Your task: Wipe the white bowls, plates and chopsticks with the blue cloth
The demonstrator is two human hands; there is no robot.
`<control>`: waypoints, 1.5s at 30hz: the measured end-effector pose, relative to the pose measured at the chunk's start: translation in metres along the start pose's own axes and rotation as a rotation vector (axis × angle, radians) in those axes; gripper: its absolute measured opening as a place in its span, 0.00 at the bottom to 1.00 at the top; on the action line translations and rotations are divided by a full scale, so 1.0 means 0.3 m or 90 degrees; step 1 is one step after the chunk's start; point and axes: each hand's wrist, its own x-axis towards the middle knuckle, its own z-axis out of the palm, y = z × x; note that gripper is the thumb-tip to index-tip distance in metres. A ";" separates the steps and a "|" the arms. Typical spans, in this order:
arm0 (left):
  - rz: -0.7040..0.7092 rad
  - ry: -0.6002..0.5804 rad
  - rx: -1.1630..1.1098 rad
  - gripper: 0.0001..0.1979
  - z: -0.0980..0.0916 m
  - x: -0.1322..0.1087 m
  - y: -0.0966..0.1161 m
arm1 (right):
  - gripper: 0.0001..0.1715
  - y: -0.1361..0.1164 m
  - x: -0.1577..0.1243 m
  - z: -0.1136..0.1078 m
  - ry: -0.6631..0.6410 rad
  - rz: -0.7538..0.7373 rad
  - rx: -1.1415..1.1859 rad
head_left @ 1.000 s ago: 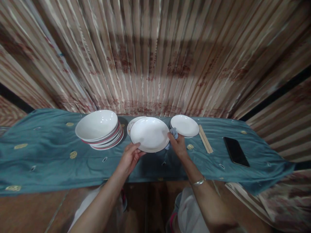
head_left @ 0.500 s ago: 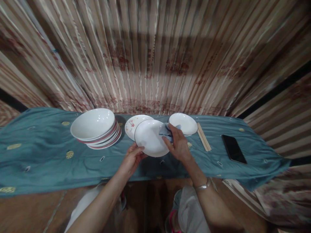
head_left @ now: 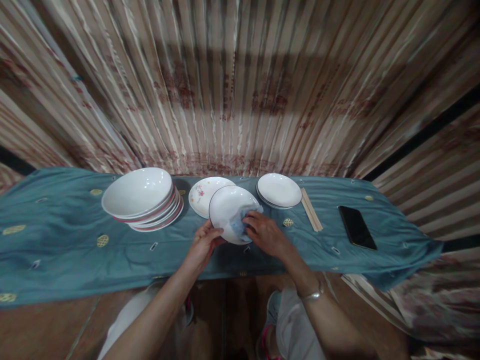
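A white plate with a dark rim (head_left: 225,205) is tilted up in front of me, gripped at its lower left edge by my left hand (head_left: 204,243). The thumb lies on its upper face and the other fingers go underneath. My right hand (head_left: 264,232) is closed on a light blue cloth (head_left: 238,220) and presses it against the plate's lower right part. Partly behind this plate, a flower-patterned plate (head_left: 200,197) rests on the table. Farther right sits a short stack of white plates (head_left: 279,190) with dark rims.
A tall stack of white bowls (head_left: 138,192) with reddish rims stands on the left. Right of the plates lie wooden chopsticks (head_left: 312,210) and a black phone (head_left: 357,227). A teal cloth (head_left: 75,250) covers the narrow table. Pleated curtains (head_left: 232,100) hang close behind.
My right hand and the cloth have slid left and down across the plate, from its right edge toward its lower middle. My left hand keeps its grip. The view has shifted slightly.
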 end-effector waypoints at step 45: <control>-0.074 -0.091 0.027 0.39 0.044 -0.055 -0.024 | 0.28 0.022 0.043 0.046 0.131 -0.001 -0.106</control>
